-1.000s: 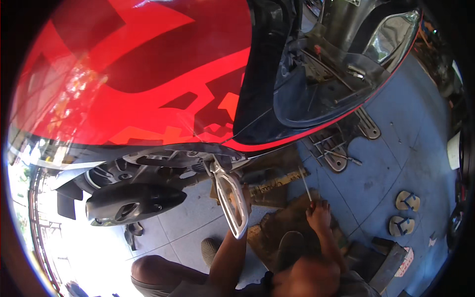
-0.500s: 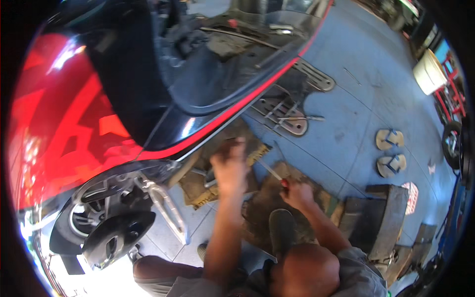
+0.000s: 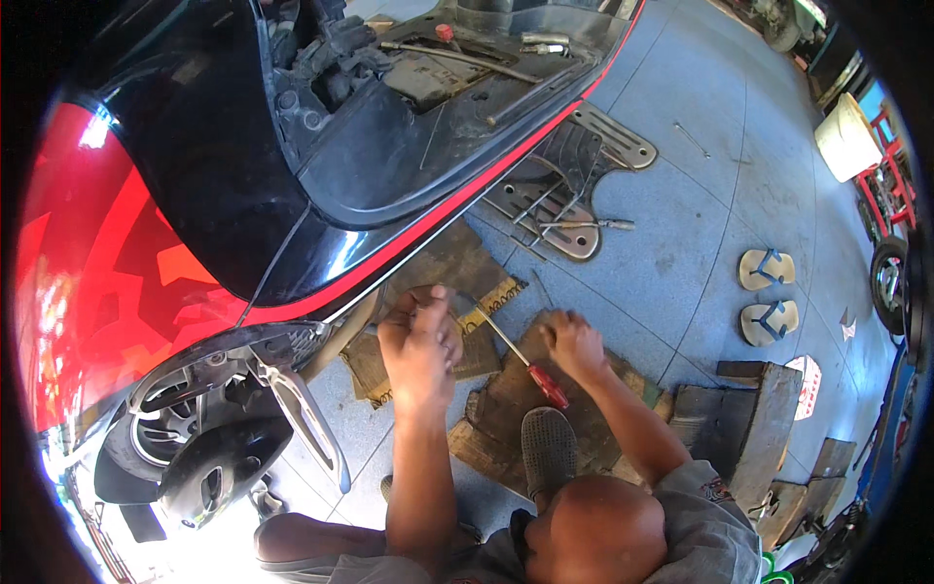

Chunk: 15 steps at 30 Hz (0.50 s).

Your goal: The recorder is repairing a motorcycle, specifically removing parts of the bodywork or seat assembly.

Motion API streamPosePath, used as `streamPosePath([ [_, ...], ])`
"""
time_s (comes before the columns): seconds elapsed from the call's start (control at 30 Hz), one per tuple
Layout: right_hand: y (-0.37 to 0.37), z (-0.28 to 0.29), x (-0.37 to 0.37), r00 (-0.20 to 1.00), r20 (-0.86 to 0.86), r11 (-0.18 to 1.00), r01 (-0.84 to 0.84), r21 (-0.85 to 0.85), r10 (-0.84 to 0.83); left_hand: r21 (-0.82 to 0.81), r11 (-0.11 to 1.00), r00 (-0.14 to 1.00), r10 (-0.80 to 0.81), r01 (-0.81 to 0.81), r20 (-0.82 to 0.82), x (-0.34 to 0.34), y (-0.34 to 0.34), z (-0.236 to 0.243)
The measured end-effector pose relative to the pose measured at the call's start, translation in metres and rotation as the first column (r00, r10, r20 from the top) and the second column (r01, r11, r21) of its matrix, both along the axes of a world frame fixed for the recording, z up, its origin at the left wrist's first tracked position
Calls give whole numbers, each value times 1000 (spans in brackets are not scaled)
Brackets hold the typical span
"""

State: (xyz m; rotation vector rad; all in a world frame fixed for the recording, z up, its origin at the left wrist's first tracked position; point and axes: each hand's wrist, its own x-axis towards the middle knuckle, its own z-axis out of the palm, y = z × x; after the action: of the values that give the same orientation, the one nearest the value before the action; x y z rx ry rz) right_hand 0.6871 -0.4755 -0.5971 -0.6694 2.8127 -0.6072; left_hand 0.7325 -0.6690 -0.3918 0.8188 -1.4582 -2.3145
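Observation:
My left hand (image 3: 418, 348) is raised beside the scooter's lower edge, fingers curled; whether something small sits in them is hidden. A screwdriver (image 3: 525, 362) with a red handle and a long metal shaft lies over the brown cardboard (image 3: 496, 419), free of both hands. Just to the right of it hovers my right hand (image 3: 576, 346), fingers loosely bent, with nothing seen in them. The red and black scooter (image 3: 233, 224) fills the upper left, with inner parts exposed. Its front wheel (image 3: 165, 428) and a black fender (image 3: 229, 467) show at lower left.
A metal-trimmed floor panel (image 3: 559, 219) with a tool across it lies beyond the cardboard. Flip-flops (image 3: 769, 324), a wooden block (image 3: 754, 428) and a white bucket (image 3: 846, 138) are at right. My shoe (image 3: 548, 450) rests on the cardboard. A bar (image 3: 457, 58) lies on the scooter.
My right hand has let go of the screwdriver, which now lies with its handle nearer me. My left hand has shifted slightly left and down. The view has shifted a little.

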Motion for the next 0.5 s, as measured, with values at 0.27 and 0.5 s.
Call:
streamPosePath([
  [0.27, 17, -26, -36, 979, -33, 962, 193, -195, -203, -310, 914, 955, -291, 260, -58, -13, 33, 43],
  [0.5, -5, 202, -46, 883, -335, 692, -16, -722, -329, -66, 995, 887, 41, -80, -460, -57, 26, 100],
])
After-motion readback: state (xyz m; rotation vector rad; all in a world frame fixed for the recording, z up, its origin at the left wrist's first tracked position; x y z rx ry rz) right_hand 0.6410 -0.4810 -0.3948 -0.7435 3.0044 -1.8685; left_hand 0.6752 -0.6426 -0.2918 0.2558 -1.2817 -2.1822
